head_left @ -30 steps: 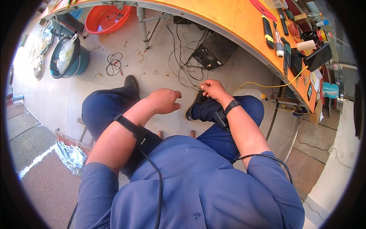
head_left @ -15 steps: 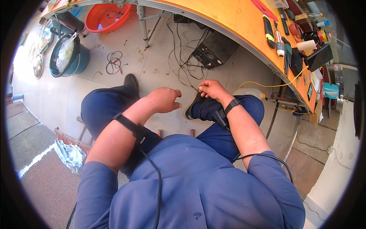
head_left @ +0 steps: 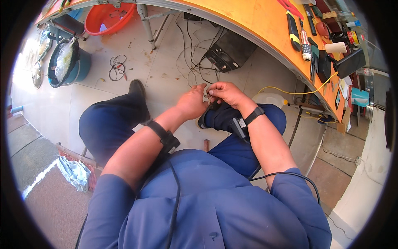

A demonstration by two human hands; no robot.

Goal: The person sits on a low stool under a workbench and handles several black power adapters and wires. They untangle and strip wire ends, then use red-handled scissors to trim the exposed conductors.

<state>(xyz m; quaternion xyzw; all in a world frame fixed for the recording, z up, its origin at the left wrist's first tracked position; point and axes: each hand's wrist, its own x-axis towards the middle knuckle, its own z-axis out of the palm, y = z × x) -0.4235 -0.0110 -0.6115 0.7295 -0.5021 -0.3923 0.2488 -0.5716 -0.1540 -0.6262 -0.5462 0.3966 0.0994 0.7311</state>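
Orange workbench [head_left: 253, 20] carries hand tools [head_left: 299, 35]; cables [head_left: 195, 54] litter floor [head_left: 95, 95].

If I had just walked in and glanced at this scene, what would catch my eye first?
Most likely the two hands meeting in the middle above the knees: the left hand and right hand pinch something small between their fingertips, too tiny to make out. Next, the long orange workbench curving across the top, with tools strewn along its right end. Then the orange basin on the floor at upper left.

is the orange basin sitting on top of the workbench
No, the orange basin sits on the tiled floor under the edge of the orange workbench.
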